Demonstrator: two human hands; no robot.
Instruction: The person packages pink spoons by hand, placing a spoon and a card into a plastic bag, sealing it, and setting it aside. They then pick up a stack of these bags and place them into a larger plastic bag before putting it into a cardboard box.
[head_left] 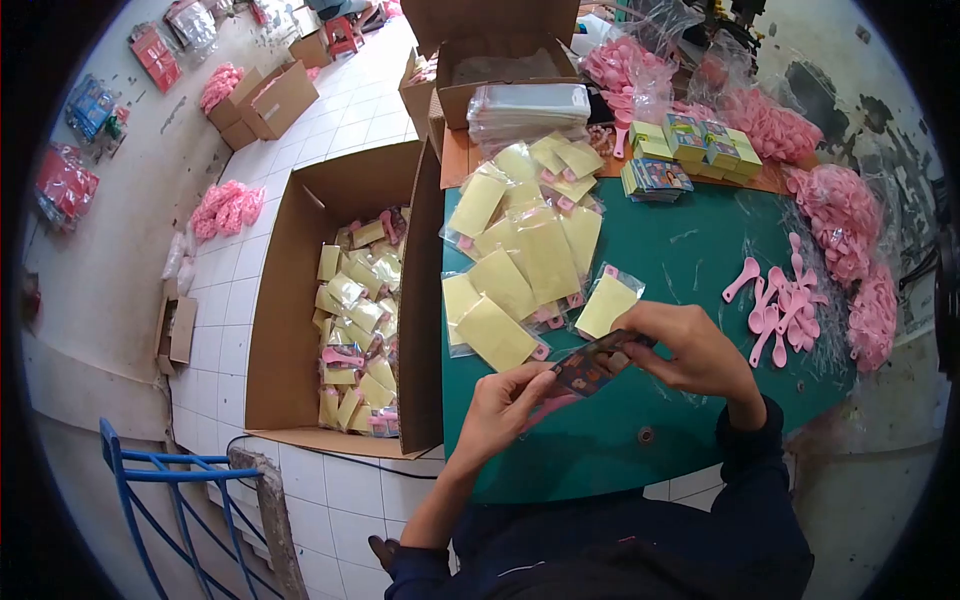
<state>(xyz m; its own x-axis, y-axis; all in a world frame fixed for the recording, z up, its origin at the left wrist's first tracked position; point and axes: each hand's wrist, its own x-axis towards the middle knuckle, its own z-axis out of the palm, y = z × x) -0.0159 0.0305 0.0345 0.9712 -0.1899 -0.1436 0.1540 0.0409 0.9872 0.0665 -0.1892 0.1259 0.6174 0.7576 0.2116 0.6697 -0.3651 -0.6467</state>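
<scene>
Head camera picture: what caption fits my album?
Left hand and right hand hold a printed packet over a green table, by yellow packets and pink spoons.

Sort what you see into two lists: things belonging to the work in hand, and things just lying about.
In hand: packet held by left hand and right hand; pink spoons; printed cards; yellow-backed packets; big carton.
Lying about: blue chair; small floor box; red packs on the floor.
</scene>
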